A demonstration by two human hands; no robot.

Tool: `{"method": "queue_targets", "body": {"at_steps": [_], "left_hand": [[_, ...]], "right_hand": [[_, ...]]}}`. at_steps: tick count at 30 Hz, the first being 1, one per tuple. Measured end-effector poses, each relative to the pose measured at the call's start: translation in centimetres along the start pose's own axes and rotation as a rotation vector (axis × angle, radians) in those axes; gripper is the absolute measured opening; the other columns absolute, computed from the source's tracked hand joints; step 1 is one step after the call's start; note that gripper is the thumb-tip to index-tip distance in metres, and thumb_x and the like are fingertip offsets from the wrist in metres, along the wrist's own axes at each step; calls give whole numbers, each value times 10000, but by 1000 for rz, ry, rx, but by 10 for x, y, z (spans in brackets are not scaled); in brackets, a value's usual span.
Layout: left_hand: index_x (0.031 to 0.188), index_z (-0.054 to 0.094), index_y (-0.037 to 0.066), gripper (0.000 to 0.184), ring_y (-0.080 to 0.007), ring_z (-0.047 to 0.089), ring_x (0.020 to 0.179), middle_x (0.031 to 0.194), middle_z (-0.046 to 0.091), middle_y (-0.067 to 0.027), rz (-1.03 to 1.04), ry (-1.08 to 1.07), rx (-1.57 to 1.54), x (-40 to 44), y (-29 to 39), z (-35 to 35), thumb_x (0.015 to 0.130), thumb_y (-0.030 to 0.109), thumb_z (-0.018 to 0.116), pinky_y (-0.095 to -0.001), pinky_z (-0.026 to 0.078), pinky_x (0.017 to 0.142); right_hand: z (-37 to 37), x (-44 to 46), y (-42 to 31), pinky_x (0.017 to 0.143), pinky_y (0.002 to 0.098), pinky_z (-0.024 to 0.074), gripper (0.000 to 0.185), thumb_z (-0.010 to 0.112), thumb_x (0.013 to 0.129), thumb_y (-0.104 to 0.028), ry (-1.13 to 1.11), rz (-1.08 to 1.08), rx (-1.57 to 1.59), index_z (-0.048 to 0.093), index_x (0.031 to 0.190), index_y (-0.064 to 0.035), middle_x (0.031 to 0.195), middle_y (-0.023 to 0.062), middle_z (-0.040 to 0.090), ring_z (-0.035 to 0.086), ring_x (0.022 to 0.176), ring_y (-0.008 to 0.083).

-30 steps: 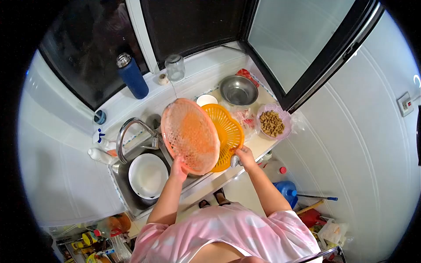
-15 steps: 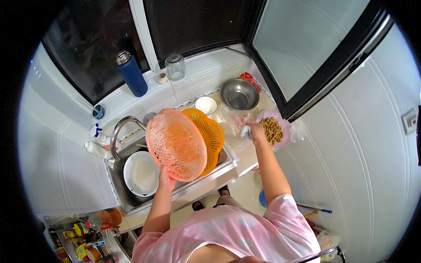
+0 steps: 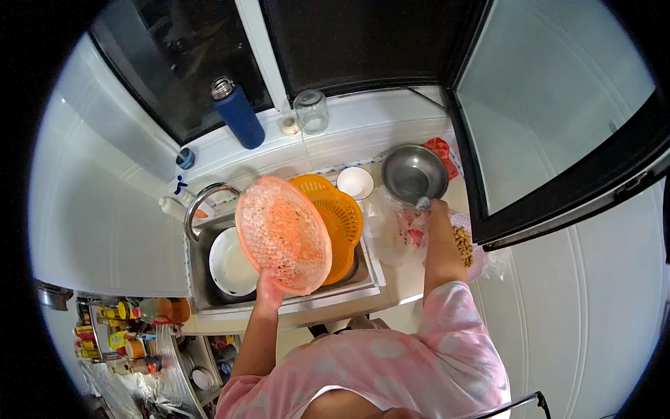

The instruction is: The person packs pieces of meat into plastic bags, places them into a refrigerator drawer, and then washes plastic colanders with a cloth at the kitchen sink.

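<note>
My left hand (image 3: 269, 290) grips the lower rim of a pink-orange plastic colander (image 3: 285, 234), holding it tilted above the sink. Just behind it an orange slotted basket (image 3: 340, 223) rests over the sink's right side. A white basin (image 3: 230, 264) lies inside the sink, partly covered by the colander. On the counter to the right, my right hand (image 3: 437, 207) is closed on the gathered edge of a clear plastic bag (image 3: 394, 227) with red marks. That hand is close to the front rim of a steel bowl (image 3: 414, 174).
A white bowl (image 3: 355, 183) stands behind the bag. Brown pieces lie in a pink dish (image 3: 476, 264), partly hidden by my right forearm. The faucet (image 3: 192, 216) arches at the sink's left. A blue bottle (image 3: 239, 117) and glass jar (image 3: 312, 112) stand on the sill, beside an open window panel (image 3: 558, 105).
My right hand has moved away from me toward the steel bowl, drawing the bag's edge along. My left hand still holds the colander over the sink. The camera view has shifted.
</note>
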State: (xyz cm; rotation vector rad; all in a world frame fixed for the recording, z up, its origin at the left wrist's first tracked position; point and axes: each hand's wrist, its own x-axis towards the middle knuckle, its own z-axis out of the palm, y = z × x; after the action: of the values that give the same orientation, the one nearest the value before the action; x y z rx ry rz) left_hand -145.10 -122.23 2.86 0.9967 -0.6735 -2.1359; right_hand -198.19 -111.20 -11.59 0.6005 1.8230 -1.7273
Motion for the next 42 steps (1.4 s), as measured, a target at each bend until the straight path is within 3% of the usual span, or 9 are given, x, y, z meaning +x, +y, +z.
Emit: {"method": "queue_targets", "body": {"at_steps": [2, 5, 8, 15, 22, 33, 34, 41, 42], "left_hand": [[1255, 405, 35, 526, -264, 486, 1108, 1201, 496, -101, 4, 34, 13, -6, 4, 3, 771, 214, 502, -422, 403, 942], [1252, 424, 33, 559, -259, 463, 1146, 1215, 499, -83, -7, -17, 10, -6, 0, -9, 727, 206, 510, -409, 361, 987], [1237, 437, 31, 543, -258, 461, 1145, 1214, 498, -81, -9, -62, 3, -5, 0, -19, 726, 201, 507, -423, 356, 991], [1235, 420, 38, 501, -284, 451, 1157, 1211, 484, -103, -46, -60, -21, -24, 15, -46, 757, 181, 468, -456, 371, 979], [1325, 305, 39, 604, -312, 454, 1164, 1269, 444, -123, -2, -63, 100, -50, 42, -110, 760, 187, 460, -483, 403, 959], [1309, 326, 31, 520, -258, 474, 1131, 1242, 455, -97, 42, 85, 90, -51, 39, -181, 843, 205, 480, -431, 415, 940], [1305, 334, 21, 515, -245, 462, 1146, 1237, 461, -91, 51, 129, 87, -52, 40, -180, 823, 156, 456, -413, 393, 965], [1296, 343, 61, 516, -241, 519, 1061, 1178, 510, -90, 30, 137, 151, -51, 42, -178, 867, 261, 548, -405, 451, 888], [1298, 345, 58, 514, -242, 517, 1068, 1181, 511, -93, 11, 145, 186, -45, 38, -183, 870, 262, 543, -402, 448, 895]], "right_hand": [[5, 1, -1, 643, 379, 505, 293, 594, 776, -159, 81, -11, -7, 596, 1028, -9, 979, 118, 597, 584, 860, 262], [8, 101, 43, 721, 441, 477, 466, 556, 769, -372, 67, -494, -413, 613, 852, 83, 839, 270, 631, 619, 762, 400], [2, -45, -8, 690, 395, 484, 366, 555, 792, -252, 194, -722, -794, 597, 928, 85, 851, 220, 640, 623, 827, 336], [-20, -217, -5, 794, 392, 459, 417, 575, 750, -267, -97, -715, -427, 597, 969, 86, 953, 253, 624, 605, 927, 356], [-33, -273, 54, 807, 388, 467, 365, 587, 735, -236, -63, -1076, -951, 606, 972, 41, 1010, 276, 595, 586, 961, 372], [51, -223, 214, 767, 434, 479, 340, 624, 743, -289, -312, -567, -927, 621, 882, 21, 897, 262, 619, 600, 875, 402], [56, -226, 218, 494, 420, 494, 322, 595, 745, -243, -297, -629, -989, 608, 903, 37, 815, 216, 634, 640, 709, 320], [83, -193, 263, 621, 407, 512, 310, 613, 746, -244, -306, -331, -1042, 610, 893, 30, 850, 222, 631, 640, 770, 334], [80, -190, 265, 633, 409, 506, 304, 616, 748, -240, -423, -545, -1312, 614, 889, 29, 857, 220, 632, 637, 793, 336]]}}
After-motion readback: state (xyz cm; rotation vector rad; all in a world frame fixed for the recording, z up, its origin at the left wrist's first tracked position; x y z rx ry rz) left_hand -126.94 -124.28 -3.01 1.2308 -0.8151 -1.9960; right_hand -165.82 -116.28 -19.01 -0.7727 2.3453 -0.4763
